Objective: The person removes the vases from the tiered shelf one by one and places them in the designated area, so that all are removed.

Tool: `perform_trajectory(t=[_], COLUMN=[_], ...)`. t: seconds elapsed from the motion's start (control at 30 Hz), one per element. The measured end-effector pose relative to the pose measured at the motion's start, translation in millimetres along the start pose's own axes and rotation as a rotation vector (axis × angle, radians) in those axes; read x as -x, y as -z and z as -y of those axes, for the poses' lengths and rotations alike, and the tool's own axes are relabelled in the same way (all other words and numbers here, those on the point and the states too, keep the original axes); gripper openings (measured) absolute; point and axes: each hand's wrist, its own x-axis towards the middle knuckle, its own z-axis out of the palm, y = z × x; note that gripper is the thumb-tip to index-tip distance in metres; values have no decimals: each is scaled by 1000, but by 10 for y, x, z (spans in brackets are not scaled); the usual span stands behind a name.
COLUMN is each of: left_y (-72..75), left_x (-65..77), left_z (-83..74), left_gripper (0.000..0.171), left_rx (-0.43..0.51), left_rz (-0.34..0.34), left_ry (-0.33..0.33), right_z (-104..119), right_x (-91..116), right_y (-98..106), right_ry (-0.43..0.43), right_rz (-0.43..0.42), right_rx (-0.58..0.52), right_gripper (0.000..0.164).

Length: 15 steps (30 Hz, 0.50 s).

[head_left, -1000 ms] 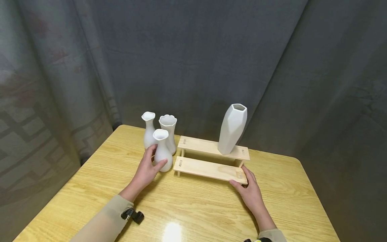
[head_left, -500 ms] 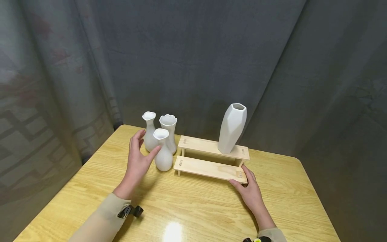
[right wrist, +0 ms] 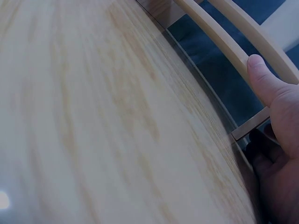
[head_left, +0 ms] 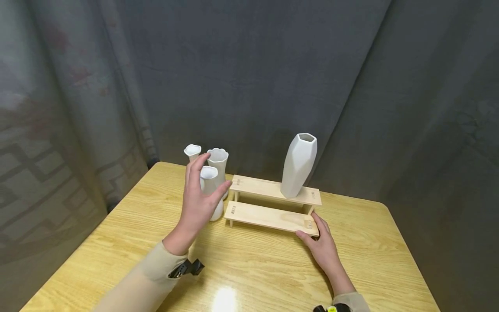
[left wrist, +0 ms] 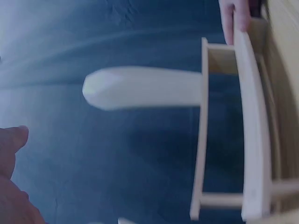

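My left hand [head_left: 196,206] is raised in front of the white vases on the left, thumb and fingers apart, holding nothing. Behind it, partly hidden, stand a front vase [head_left: 209,173], a scalloped-rim vase [head_left: 219,161] and a wavy-rim vase [head_left: 192,150]. Whether the hand touches any of them I cannot tell. My right hand [head_left: 322,249] grips the right end of the two-tier wooden stand [head_left: 269,216]; its thumb lies on the lower board's front edge in the right wrist view. A tall faceted white vase [head_left: 299,164] stands upright on the upper board, towards the right.
All of this is on a light wood-grain table [head_left: 257,264]. Grey curtains [head_left: 249,86] hang close behind its back edge and along both sides. The three vases stand close together just left of the stand.
My left hand has let go of the front vase, drawn back left, then moved up and right in front of the group. The right hand, stand and vases stay in place.
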Motion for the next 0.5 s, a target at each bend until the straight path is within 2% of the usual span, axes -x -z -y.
perform_trajectory(t=[0.23,0.5], left_y=[-360,-755], left_x=[-96,-166], left_z=[-183,-284], left_gripper=[90,91], left_rx=[36,67], left_rz=[118,223], left_ry=[28,84], right_z=[2,-1], right_x=[-9,-19], right_y=[-14,-33], right_ry=[-7,-13], right_rz=[-3,-6], right_rx=[3,9], right_gripper=[99,100])
